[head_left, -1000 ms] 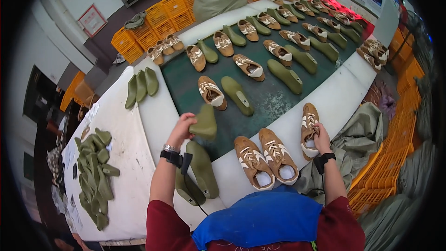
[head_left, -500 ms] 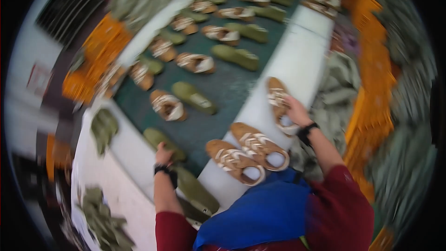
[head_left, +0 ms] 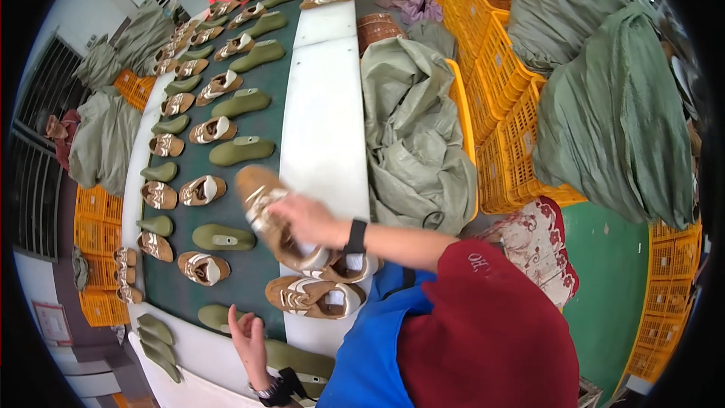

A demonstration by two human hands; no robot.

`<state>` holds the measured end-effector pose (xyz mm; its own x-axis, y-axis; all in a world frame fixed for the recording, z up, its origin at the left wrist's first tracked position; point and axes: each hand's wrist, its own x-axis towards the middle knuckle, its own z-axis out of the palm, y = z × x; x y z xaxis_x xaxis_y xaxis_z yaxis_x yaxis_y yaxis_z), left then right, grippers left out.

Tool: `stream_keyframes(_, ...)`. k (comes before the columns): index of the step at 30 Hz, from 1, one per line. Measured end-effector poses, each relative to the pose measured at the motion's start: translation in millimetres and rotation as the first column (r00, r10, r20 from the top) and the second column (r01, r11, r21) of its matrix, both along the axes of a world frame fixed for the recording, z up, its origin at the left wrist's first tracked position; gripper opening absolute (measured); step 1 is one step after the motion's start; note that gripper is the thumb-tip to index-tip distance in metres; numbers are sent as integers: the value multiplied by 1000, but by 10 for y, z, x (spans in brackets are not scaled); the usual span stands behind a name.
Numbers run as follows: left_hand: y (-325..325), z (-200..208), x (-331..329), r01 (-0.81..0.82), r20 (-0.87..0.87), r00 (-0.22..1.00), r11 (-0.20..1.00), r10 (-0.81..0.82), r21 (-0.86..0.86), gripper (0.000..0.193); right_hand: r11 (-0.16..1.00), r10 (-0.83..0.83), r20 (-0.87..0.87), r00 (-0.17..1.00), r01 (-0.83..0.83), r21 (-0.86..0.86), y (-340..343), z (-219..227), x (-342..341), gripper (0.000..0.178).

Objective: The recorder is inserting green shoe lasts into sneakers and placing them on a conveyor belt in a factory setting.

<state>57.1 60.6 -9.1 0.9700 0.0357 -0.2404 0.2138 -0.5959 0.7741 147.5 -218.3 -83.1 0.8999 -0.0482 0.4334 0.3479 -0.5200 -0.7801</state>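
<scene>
My right hand grips a brown sneaker with white laces and holds it at the belt's right edge. Beneath it a second sneaker is partly hidden; a third sneaker sits beside that one on the white ledge. My left hand has its fingers apart, next to a green shoe last on the dark green belt. Another, larger-looking last lies close to my left wrist. Rows of sneakers and green lasts run away from me along the belt.
Several loose lasts lie on the white surface at the near left. On the right, a grey-green sheet fills a yellow crate, beside stacked yellow crates and large green sacks. A patterned cloth lies on the floor.
My view has turned. My right hand has carried its sneaker leftward from the white ledge to the belt's edge. My left hand has come off the green last, its fingers now spread.
</scene>
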Motion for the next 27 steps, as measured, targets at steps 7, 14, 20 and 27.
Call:
stream_keyframes(7,-670,81,-314,-10,551,833,994,-49,105,54,902,427,188,885,-432,-13,584,763,-780,24)
stream_keyframes(14,-697,138,-520,-88,675,709,923,-206,374,27,915,395,254,883,-402,-26,486,678,-942,19)
stream_keyframes(20,-584,234,-684,-148,660,746,944,-89,294,21,818,561,233,794,-575,-9,545,712,-980,18)
stream_keyframes(27,-818,303,-596,-114,698,708,957,-109,266,34,849,496,218,841,-522,83,304,808,-895,22)
